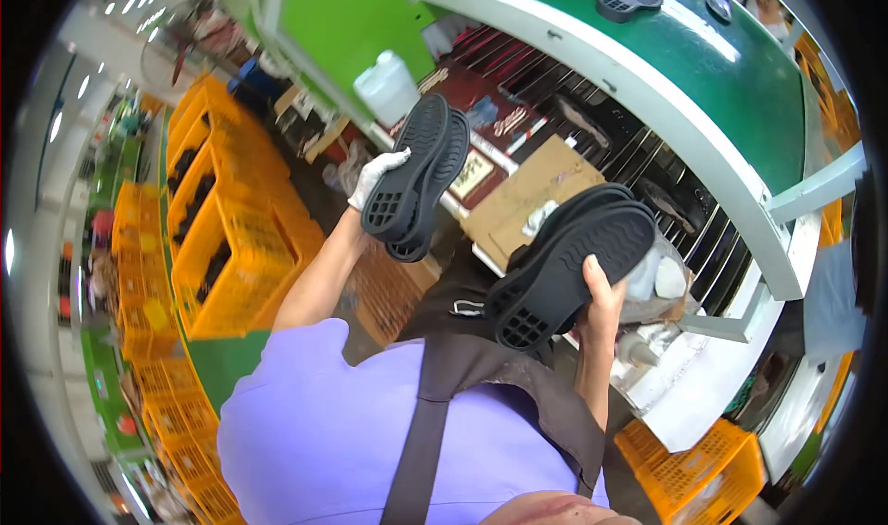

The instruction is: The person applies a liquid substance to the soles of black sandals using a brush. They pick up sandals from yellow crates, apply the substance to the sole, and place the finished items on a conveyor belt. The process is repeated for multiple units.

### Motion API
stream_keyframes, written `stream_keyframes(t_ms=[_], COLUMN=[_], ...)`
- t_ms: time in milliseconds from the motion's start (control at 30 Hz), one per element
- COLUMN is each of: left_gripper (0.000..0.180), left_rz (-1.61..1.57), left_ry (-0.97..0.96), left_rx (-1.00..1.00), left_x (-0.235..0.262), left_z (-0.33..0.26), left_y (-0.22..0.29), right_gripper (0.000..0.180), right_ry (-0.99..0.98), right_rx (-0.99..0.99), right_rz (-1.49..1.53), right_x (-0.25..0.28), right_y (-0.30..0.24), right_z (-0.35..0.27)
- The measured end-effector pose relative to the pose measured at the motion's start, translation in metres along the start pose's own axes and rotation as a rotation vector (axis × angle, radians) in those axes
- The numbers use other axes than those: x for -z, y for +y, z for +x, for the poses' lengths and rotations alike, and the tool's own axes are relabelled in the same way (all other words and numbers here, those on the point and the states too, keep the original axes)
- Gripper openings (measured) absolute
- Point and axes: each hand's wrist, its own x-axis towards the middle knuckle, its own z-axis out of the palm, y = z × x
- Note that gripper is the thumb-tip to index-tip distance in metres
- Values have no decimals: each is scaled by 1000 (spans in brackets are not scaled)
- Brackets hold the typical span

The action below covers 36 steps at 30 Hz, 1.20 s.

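Observation:
My left hand (375, 175), in a white glove, is raised and grips a pair of black rubber shoe soles (418, 173) stacked together, tread side toward me. My right hand (601, 294), bare, holds a thicker stack of black shoe soles (573, 261) from below, thumb across the top sole's ridged tread. The two stacks are apart, with my dark apron and purple shirt below them. Both hands are in front of a green conveyor belt (740, 72) with a white frame.
One black sole (629, 0) lies on the green belt at top. Under the belt are a cardboard sheet (527, 192), a white plastic jug (387, 86) and metal rollers. Stacked yellow crates (222, 220) stand at left; another yellow crate (698, 469) sits at lower right.

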Motion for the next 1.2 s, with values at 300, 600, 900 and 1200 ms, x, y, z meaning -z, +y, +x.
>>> stream_keyframes(t_ms=[300, 600, 900, 1200], left_gripper=[44, 88, 50, 95], left_rz=[742, 2229, 1522, 2146], left_ry=[-18, 145, 69, -276], left_rx=[-73, -356, -876, -102], left_x=[89, 144, 168, 103], left_z=[226, 281, 277, 252], left_y=[116, 81, 89, 95], right_gripper=[44, 95, 74, 14], right_ry=[123, 195, 178, 297], right_rx=[-520, -373, -169, 427], right_rz=[400, -765, -773, -1147], right_x=[-115, -169, -138, -95], right_y=[137, 218, 242, 173], right_z=[181, 287, 244, 65])
